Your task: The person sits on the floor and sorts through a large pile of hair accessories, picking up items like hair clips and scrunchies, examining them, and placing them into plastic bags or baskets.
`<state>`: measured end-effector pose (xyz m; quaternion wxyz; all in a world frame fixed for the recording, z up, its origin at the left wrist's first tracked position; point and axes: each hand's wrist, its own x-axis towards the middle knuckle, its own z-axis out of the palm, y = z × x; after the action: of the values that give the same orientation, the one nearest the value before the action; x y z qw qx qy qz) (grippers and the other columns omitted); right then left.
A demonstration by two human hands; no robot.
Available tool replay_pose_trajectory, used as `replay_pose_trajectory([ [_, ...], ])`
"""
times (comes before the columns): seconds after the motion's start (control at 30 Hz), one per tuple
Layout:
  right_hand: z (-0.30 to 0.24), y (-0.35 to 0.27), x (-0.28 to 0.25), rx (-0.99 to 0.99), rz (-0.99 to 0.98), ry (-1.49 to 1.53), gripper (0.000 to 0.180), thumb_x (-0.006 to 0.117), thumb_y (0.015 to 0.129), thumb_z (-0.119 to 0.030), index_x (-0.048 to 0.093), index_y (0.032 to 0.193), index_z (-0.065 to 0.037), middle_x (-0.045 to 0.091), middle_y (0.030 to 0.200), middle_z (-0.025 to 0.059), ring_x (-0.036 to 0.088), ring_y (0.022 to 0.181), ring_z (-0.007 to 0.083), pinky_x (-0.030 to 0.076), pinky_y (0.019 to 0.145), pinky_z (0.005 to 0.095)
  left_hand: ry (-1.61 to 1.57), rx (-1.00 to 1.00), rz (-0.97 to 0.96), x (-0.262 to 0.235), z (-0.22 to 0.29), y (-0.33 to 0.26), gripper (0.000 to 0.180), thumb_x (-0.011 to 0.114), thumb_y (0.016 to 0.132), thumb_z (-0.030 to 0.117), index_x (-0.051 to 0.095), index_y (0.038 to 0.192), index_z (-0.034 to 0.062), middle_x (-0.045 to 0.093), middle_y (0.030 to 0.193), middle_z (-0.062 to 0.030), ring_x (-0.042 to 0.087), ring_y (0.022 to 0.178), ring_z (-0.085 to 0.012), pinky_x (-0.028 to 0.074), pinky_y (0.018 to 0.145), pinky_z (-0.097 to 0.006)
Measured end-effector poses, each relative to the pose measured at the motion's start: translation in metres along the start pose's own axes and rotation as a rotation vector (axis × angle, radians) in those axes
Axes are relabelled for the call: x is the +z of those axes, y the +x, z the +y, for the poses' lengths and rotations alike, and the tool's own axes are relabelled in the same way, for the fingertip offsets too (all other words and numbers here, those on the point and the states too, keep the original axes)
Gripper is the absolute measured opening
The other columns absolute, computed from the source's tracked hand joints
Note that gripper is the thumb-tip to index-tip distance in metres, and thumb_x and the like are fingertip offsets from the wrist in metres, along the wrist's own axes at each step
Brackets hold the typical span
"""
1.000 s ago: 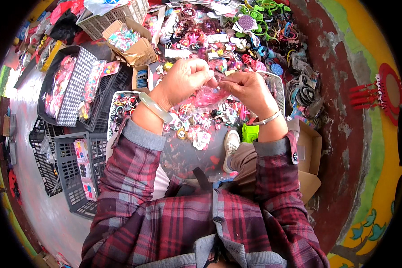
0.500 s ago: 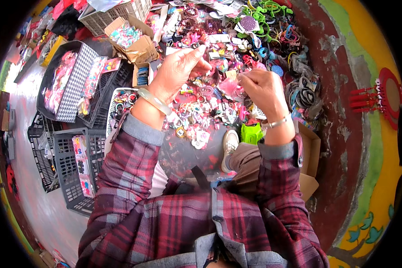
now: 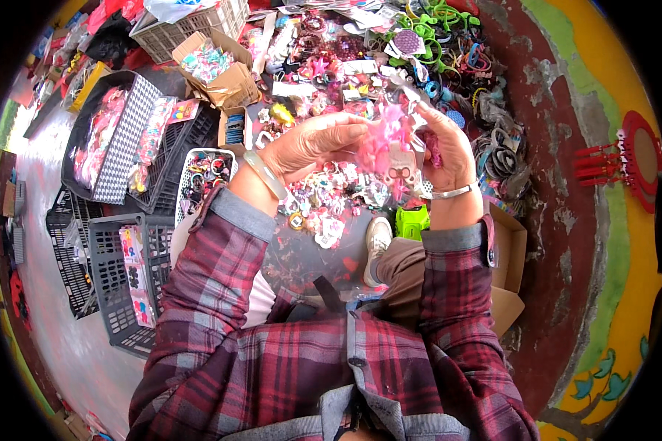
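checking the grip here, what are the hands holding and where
Both hands, left hand and right hand, hold a pink hair accessory in clear wrapping, pinched at its two sides.

Single head view, fisheye, looking steeply down; hands (image 3: 390, 147) close, mid-frame; floor (image 3: 73, 345) at left edge, probably further off.

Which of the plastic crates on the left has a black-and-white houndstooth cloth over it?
The black crate farthest up the left side: the houndstooth cloth drapes over its right part. The grey crate lower down holds only colourful cards.
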<state>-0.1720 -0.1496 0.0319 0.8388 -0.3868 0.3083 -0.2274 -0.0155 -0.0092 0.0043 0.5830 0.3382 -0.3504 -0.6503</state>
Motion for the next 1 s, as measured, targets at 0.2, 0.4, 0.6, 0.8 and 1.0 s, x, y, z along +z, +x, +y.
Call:
replay_pose_trajectory([
  [0.2,-0.002,-0.007,0.001,-0.129,-0.204,0.037,0.017,0.057,0.085,-0.021,0.056,0.083,-0.005,0.057,0.062,0.0079,0.039,0.039,0.0095,0.029,0.038,0.021,-0.319,0.017,-0.064,0.011,-0.007,0.001,0.048,0.064,0.08,0.018,0.044,0.12,0.0013,0.056,0.111,-0.0102,0.057,0.102,-0.0216,0.05,0.083,-0.038],
  [0.4,-0.004,-0.009,0.001,-0.269,-0.101,-0.223,0.016,0.058,0.086,-0.018,0.059,0.091,-0.003,0.059,0.066,0.0032,0.04,0.043,0.0052,0.029,0.04,0.0182,-0.227,0.016,0.095,0.017,-0.001,0.0,0.035,0.057,0.082,0.002,0.048,0.116,-0.0007,0.061,0.101,-0.0108,0.062,0.09,-0.0228,0.053,0.077,-0.034],
  [0.6,-0.02,-0.011,-0.008,-0.673,0.077,-0.505,0.016,0.059,0.081,-0.002,0.061,0.098,-0.002,0.059,0.077,-0.003,0.041,0.056,-0.0011,0.031,0.046,0.0136,-0.038,0.075,0.258,0.002,-0.006,0.002,0.031,0.056,0.082,0.0,0.052,0.112,-0.0016,0.062,0.1,-0.0095,0.062,0.089,-0.0194,0.052,0.077,-0.031],
  [0.8,-0.017,-0.014,-0.004,-0.547,-0.047,-0.597,0.012,0.058,0.082,-0.002,0.063,0.092,-0.001,0.064,0.079,0.0003,0.041,0.053,-0.0013,0.031,0.046,0.0134,0.312,0.174,0.189,0.0,-0.006,0.003,0.029,0.054,0.082,-0.002,0.057,0.111,-0.0014,0.062,0.104,-0.0071,0.059,0.09,-0.0126,0.047,0.082,-0.026],
  [1.0,-0.02,-0.017,-0.007,-0.459,-0.09,-0.785,0.012,0.059,0.079,0.001,0.067,0.087,-0.001,0.062,0.079,0.0003,0.047,0.061,0.0023,0.036,0.052,0.0159,0.355,0.239,0.208,0.001,-0.01,0.004,0.028,0.052,0.083,-0.003,0.057,0.11,-0.0014,0.062,0.103,-0.0069,0.059,0.091,-0.0123,0.046,0.082,-0.025],
])
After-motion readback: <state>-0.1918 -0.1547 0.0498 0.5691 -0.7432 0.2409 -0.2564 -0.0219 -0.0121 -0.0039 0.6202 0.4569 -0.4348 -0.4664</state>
